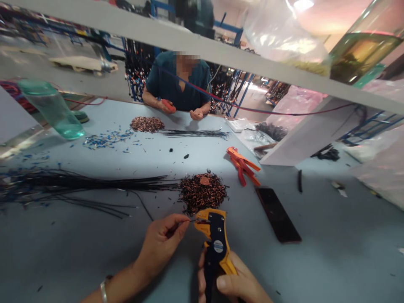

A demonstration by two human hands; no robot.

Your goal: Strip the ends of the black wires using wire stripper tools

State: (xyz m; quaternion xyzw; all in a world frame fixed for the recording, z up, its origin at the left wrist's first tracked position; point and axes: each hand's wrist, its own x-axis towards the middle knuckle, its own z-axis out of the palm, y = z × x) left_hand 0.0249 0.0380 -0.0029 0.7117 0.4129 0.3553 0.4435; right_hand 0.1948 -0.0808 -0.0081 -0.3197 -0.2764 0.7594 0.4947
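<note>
My left hand [166,235] pinches a thin black wire [192,221] between thumb and fingertips. The wire's end points into the jaws of a yellow and black wire stripper [217,235]. My right hand [233,277] is wrapped round the stripper's handles and holds it upright. Just beyond the jaws lies a heap of short black and copper wire scraps [203,193]. A bundle of long black wires [104,183] stretches left from that heap, with blue bits at its far left end. Whether the jaws touch the wire cannot be made out.
A phone [278,214] and orange-red pliers [242,165] lie to the right. Across the table a co-worker [178,84] holds a red tool beside a second scrap heap [147,123]. A green bottle [53,108] leans at the left. A white shelf beam [221,59] crosses above.
</note>
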